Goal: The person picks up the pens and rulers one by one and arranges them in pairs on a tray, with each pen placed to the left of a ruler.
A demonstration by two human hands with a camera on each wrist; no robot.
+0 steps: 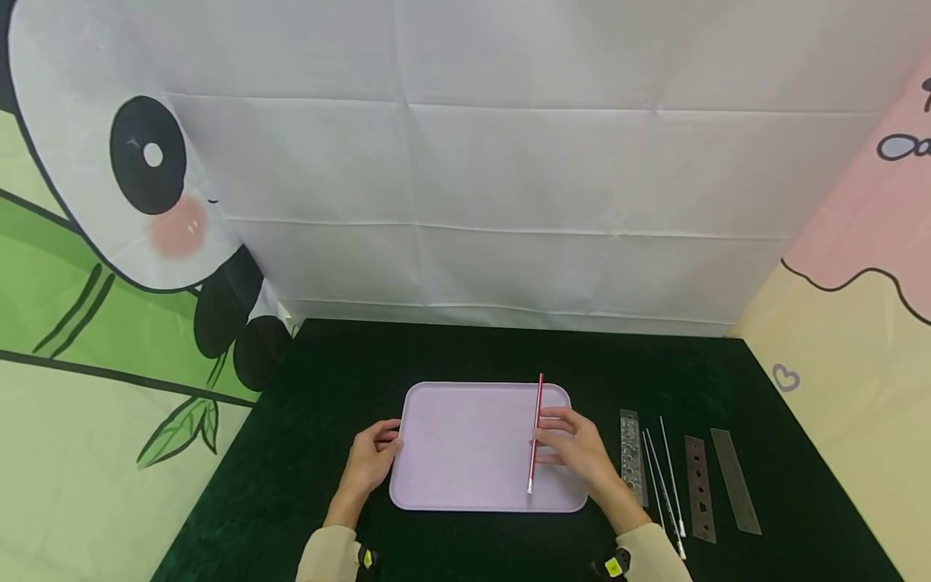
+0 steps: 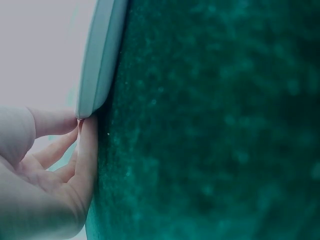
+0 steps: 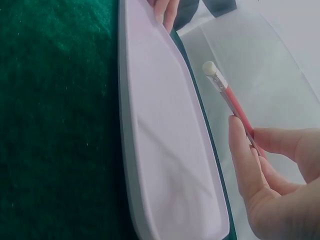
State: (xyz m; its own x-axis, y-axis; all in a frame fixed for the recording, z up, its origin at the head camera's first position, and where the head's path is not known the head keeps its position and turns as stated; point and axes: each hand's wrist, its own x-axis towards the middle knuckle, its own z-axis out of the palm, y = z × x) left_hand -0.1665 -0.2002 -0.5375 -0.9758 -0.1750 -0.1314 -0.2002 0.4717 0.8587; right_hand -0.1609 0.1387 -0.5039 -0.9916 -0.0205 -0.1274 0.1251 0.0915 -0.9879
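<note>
A red pencil with a white eraser end is pinched between the thumb and fingers of my right hand. It is held above the right part of a pale lilac tray, eraser end towards me. A faint shadow of it falls on the tray in the right wrist view. My left hand grips the tray's left rim, thumb on the upper side and fingers against the outer edge and below.
Right of the tray lie a metal plate with round holes, several thin rods, a stencil-like strip and a plain metal strip. Dark green cloth covers the table. A white sheet hangs behind.
</note>
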